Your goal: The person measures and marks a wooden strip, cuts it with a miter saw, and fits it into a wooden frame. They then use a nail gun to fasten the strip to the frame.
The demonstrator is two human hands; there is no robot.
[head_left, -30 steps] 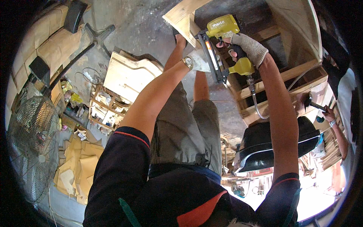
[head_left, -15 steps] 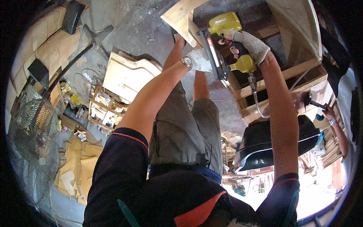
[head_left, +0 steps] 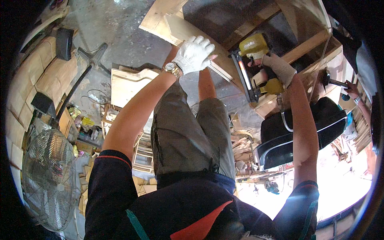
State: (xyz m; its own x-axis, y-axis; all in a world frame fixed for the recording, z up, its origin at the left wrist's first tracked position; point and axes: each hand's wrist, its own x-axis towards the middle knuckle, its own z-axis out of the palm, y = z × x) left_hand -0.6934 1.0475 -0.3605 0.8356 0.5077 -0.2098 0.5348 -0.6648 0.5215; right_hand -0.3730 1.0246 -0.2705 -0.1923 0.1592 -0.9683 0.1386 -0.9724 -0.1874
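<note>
My right hand [head_left: 279, 69], in a knit work glove with bare fingertips, is closed around the handle of a yellow and black nail gun [head_left: 253, 46]. An air hose [head_left: 285, 120] hangs from the gun's base. The long black magazine lies close to the near rail of a wooden frame [head_left: 306, 50]. My left hand [head_left: 195, 55], in a white knit glove with a watch at the wrist, grips the edge of a pale wooden board [head_left: 176, 28] on the frame's left side. Its fingers curl over the board, and their tips are partly hidden.
Left of me stand a wire-caged fan [head_left: 50, 180] and a dark metal stand base [head_left: 93, 56]. Cut wooden panels [head_left: 130, 86] lie beyond my left arm. A black padded seat [head_left: 304, 132] is under my right arm. Another person's hand [head_left: 352, 90] holds a dark-handled tool [head_left: 336, 83] at far right.
My left hand has moved left and up along the board, away from the nail gun. The nail gun has shifted right and down with my right hand. The whole view has shifted somewhat.
</note>
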